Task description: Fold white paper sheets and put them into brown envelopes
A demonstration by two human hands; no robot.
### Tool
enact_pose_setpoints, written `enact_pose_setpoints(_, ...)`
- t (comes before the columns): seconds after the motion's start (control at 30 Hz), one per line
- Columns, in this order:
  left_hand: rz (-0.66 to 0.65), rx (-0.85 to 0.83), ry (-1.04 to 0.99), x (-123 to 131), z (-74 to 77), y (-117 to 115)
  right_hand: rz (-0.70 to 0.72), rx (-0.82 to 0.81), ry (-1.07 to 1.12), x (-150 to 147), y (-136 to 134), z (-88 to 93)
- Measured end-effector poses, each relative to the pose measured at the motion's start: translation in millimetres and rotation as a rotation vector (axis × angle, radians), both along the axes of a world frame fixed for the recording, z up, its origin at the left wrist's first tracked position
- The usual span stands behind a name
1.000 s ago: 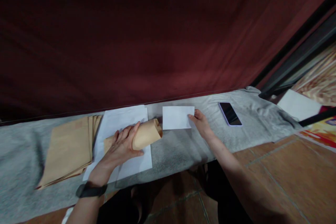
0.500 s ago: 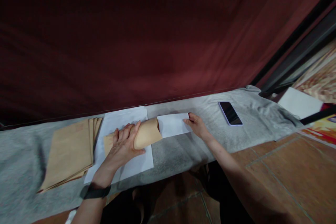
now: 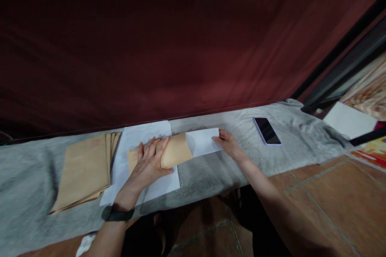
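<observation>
My left hand (image 3: 150, 161) lies over a brown paper envelope (image 3: 177, 150), fingers spread across its top and thumb along the near edge. The envelope bulges beside the hand. A folded white sheet of paper (image 3: 203, 140) is partly inside the envelope's right end; how deep it goes is hidden. At that sheet's right end, the thumb and fingers of my right hand (image 3: 226, 142) pinch it. Beneath the envelope and left hand rest larger white sheets (image 3: 163, 184).
A stack of brown envelopes (image 3: 84, 164) lies on the left of the grey cloth (image 3: 208, 172). To the right is a phone (image 3: 267, 131) in a light purple case. A dark red curtain (image 3: 193, 48) hangs behind; tiled floor (image 3: 337, 196) shows in front.
The white folded sheet sits slightly deeper in the envelope. The envelope's dark mouth gap no longer shows. The whole scene has shifted a little to the right in view.
</observation>
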State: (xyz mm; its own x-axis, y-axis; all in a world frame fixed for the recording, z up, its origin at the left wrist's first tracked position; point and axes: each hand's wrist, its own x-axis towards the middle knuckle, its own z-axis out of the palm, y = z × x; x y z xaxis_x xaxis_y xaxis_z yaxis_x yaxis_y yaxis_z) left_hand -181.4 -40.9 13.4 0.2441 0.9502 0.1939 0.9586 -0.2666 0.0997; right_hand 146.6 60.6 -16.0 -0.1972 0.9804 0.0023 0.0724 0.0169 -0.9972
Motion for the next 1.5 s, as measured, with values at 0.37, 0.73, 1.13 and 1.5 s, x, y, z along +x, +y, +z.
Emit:
enact_pose_setpoints(0.37, -0.073, 0.020, -0.001, 31, 4.0, 1, -0.009, -0.088, 0.005, -8, -9, -5.9)
enact_pose_setpoints(0.73, -0.141, 0.052, -0.019, 56, 4.6, 8, -0.006, -0.197, 0.115, -23, -25, -10.3)
enact_pose_setpoints(1.13, -0.114, 0.015, -0.094, 55, 3.0, 12, 0.101, -0.173, 0.027, -25, -24, 1.9)
enact_pose_setpoints(1.5, -0.172, 0.035, -0.068, 60, -0.1, 14, 0.137, -0.275, 0.067, -30, -24, -8.7)
